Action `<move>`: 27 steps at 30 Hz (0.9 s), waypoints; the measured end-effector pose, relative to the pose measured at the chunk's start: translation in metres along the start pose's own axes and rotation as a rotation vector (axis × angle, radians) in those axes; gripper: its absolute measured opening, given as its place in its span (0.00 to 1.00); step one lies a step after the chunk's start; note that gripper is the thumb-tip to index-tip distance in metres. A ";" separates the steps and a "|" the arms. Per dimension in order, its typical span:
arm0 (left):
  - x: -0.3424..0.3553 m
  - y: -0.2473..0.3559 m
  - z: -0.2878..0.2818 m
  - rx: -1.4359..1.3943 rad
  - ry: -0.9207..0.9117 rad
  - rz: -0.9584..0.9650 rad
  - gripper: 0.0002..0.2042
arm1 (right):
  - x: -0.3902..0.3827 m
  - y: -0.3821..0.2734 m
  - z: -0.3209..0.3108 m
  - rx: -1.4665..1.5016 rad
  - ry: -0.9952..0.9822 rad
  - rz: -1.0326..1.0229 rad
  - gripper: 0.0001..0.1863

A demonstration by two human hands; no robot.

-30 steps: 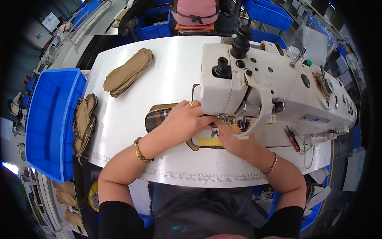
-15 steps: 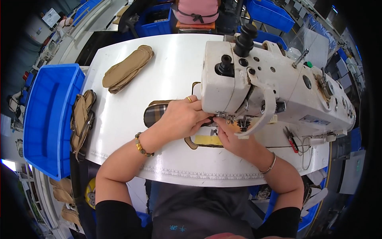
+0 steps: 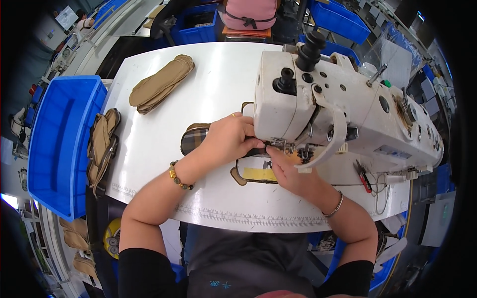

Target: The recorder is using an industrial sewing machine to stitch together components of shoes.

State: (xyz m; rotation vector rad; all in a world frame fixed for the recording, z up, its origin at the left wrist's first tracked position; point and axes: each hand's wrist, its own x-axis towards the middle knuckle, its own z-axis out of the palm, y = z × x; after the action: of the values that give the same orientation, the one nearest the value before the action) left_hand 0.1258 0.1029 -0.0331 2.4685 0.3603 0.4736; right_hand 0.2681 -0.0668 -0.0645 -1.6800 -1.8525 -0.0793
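A plaid fabric piece (image 3: 193,141) with brown trim lies flat on the white table, its right end reaching under the head of the white sewing machine (image 3: 280,111). My left hand (image 3: 229,140) rests over its middle, thumb and fingers pinched on its edge just left of the needle area. My right hand (image 3: 292,174) is close beside the presser foot, fingertips at the near edge of the same piece. The exact stitching spot is hidden behind my fingers and the machine head. A dark-edged frame with a yellow strip (image 3: 259,174) lies under and between my hands.
A stack of tan fabric pieces (image 3: 163,84) lies at the table's far left. More tan pieces (image 3: 103,144) hang at the left edge beside a blue bin (image 3: 62,149). Red-handled thread snippers (image 3: 364,178) lie right of the machine head. A ruler scale (image 3: 223,217) runs along the front edge.
The fingers of my left hand have drawn in closer together, the thumb now pinching nearer the needle area. My right hand stays almost where it was. The whole view has shifted slightly.
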 end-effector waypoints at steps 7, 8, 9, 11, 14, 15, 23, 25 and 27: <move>0.002 -0.002 -0.002 0.112 0.005 0.185 0.08 | -0.012 -0.008 0.007 -0.458 -0.207 -0.099 0.18; 0.003 -0.003 -0.001 0.113 -0.005 0.191 0.08 | -0.014 -0.005 0.010 -0.527 -0.179 -0.161 0.18; 0.003 -0.004 0.001 0.168 0.022 0.239 0.09 | -0.016 -0.003 0.012 -0.595 -0.151 -0.223 0.19; 0.004 -0.003 0.000 0.224 0.033 0.294 0.09 | -0.018 -0.005 0.011 -0.448 -0.165 -0.104 0.17; 0.005 0.003 -0.004 0.201 -0.011 0.284 0.10 | -0.021 -0.003 0.010 -0.291 -0.180 -0.016 0.16; 0.004 0.002 -0.003 0.167 -0.011 0.218 0.11 | -0.024 0.000 0.009 -0.287 -0.186 -0.047 0.17; 0.001 0.010 -0.002 0.245 -0.008 0.189 0.13 | -0.027 -0.001 0.006 -0.305 -0.322 0.011 0.17; 0.000 0.008 0.001 0.235 0.051 0.235 0.12 | -0.024 -0.001 0.006 -0.197 -0.255 0.063 0.17; -0.003 0.002 0.006 0.229 0.033 0.195 0.12 | -0.023 0.002 0.008 -0.290 -0.030 -0.174 0.20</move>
State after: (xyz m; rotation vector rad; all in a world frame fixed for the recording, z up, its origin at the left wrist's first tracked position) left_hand 0.1260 0.0974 -0.0376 2.7364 0.1967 0.5823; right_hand 0.2666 -0.0829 -0.0827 -1.7093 -2.0866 -0.4152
